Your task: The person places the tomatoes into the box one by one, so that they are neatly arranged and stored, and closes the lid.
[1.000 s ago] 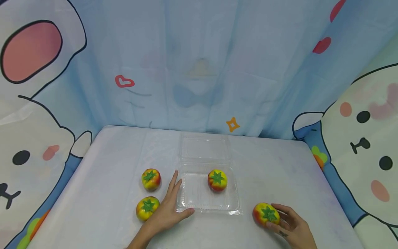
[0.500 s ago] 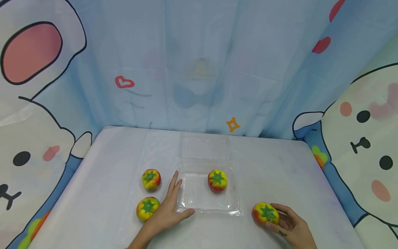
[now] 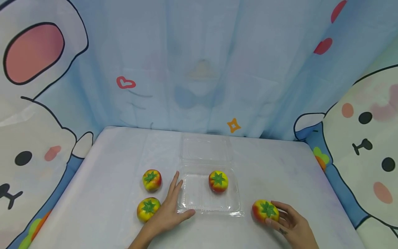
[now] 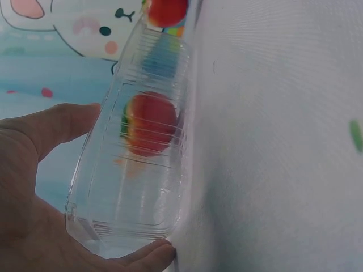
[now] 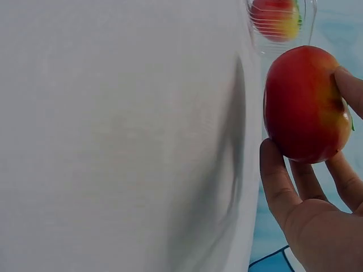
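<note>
My right hand [image 3: 290,223] pinches a red-and-yellow toy fruit [image 3: 262,210] with a green star-shaped top, right of a clear plastic clamshell box [image 3: 194,202]. In the right wrist view the held toy fruit [image 5: 303,107] appears slightly off the white cloth, thumb on one side and fingers on the other. A second toy fruit [image 3: 218,181] sits in the right half of the box's base. My left hand [image 3: 168,212] rests at the box's front left corner, fingers extended along its left side and thumb along the front edge. The box's lid [image 3: 205,147] lies folded back.
Two more toy fruits of this kind stand left of the box: one farther back [image 3: 151,180], one nearer [image 3: 147,209] beside the left wrist. A white cloth covers the table [image 3: 118,166]. A blue printed curtain [image 3: 140,52] hangs behind it.
My right hand and its toy fruit have risen slightly. The left hand, the box and the other fruits stay in place; the head view shifts a little.
</note>
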`<state>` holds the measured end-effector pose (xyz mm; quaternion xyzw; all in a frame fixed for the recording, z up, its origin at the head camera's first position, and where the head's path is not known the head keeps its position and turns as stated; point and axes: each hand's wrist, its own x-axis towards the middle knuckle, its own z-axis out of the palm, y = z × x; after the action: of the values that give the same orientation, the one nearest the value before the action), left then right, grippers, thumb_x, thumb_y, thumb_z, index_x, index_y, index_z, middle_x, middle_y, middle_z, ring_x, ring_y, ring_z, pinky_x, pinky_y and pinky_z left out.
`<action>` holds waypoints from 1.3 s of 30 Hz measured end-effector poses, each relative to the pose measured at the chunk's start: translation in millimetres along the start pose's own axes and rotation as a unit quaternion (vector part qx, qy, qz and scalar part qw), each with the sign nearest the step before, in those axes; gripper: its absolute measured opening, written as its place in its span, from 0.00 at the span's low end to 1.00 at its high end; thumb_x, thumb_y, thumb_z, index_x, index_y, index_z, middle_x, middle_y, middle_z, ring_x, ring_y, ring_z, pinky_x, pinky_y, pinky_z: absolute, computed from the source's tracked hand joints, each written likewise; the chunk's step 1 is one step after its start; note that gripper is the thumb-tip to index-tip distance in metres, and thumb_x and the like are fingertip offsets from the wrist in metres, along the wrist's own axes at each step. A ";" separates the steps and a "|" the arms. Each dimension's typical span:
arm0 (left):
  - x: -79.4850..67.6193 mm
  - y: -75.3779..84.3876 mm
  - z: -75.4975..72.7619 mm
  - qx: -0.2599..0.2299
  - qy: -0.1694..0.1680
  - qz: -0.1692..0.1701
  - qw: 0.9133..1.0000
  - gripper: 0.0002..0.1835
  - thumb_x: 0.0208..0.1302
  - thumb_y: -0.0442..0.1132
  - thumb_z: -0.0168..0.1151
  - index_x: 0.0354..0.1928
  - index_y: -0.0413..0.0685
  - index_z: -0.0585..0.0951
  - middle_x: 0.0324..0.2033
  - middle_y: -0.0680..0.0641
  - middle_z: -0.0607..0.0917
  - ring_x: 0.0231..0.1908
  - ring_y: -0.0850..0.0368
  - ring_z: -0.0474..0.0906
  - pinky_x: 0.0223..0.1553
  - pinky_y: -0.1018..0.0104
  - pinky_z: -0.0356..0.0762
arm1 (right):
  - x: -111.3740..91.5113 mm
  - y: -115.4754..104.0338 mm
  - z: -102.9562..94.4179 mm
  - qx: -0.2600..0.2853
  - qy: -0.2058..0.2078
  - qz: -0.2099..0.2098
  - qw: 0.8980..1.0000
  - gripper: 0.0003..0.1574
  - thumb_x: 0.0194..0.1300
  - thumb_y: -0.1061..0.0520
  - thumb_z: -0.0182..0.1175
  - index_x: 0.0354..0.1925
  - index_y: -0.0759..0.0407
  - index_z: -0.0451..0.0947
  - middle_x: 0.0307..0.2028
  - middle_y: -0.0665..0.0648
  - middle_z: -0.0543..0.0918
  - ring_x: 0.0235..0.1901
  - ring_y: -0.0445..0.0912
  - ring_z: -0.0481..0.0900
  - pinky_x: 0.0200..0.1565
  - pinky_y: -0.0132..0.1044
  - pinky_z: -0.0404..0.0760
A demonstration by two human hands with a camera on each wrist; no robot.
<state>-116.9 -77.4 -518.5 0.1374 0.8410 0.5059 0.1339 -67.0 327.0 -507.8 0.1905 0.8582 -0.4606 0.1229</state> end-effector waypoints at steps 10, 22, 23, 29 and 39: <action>0.2 -1.0 0.0 0.000 0.001 0.001 1.000 0.60 0.63 0.58 0.74 0.86 0.47 0.49 0.86 0.59 0.28 0.85 0.35 0.42 0.76 0.27 0.60 | -7.5 -22.4 -2.3 -0.004 0.007 -0.003 1.000 0.54 0.64 0.38 0.74 0.78 0.56 0.64 0.79 0.67 0.66 0.76 0.68 0.68 0.65 0.44 0.85; 1.0 1.8 -1.6 -0.004 -0.001 0.004 1.000 0.59 0.63 0.56 0.75 0.86 0.46 0.49 0.86 0.57 0.28 0.85 0.34 0.42 0.77 0.27 0.59 | -17.1 -52.3 11.2 0.011 0.008 -0.053 0.998 0.51 0.62 0.39 0.76 0.75 0.54 0.69 0.76 0.64 0.70 0.71 0.63 0.74 0.62 0.36 0.86; 0.8 1.8 -1.4 -0.005 -0.001 0.004 1.000 0.60 0.63 0.56 0.75 0.86 0.45 0.49 0.86 0.57 0.28 0.85 0.34 0.42 0.77 0.27 0.59 | -16.7 -54.1 12.7 0.014 0.007 -0.063 0.998 0.50 0.62 0.40 0.76 0.75 0.55 0.69 0.76 0.63 0.71 0.71 0.62 0.74 0.62 0.35 0.86; 1.1 1.5 -1.2 -0.006 -0.002 0.007 1.000 0.60 0.63 0.56 0.74 0.86 0.45 0.48 0.86 0.56 0.28 0.85 0.33 0.42 0.77 0.27 0.58 | -13.3 -65.6 24.1 0.016 0.009 -0.137 0.990 0.45 0.61 0.46 0.78 0.71 0.56 0.73 0.72 0.61 0.75 0.68 0.59 0.78 0.60 0.29 0.86; 2.0 3.1 -2.6 -0.006 -0.005 0.005 1.000 0.60 0.63 0.54 0.75 0.86 0.45 0.48 0.87 0.53 0.30 0.85 0.32 0.43 0.77 0.27 0.58 | -7.9 -80.1 35.1 0.016 0.000 -0.197 0.980 0.41 0.60 0.49 0.79 0.67 0.56 0.77 0.68 0.60 0.80 0.64 0.57 0.81 0.59 0.30 0.87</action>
<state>-119.4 -77.4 -514.7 0.1430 0.8363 0.5114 0.1363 -94.0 255.6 -464.3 0.0199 0.8715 -0.4892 0.0270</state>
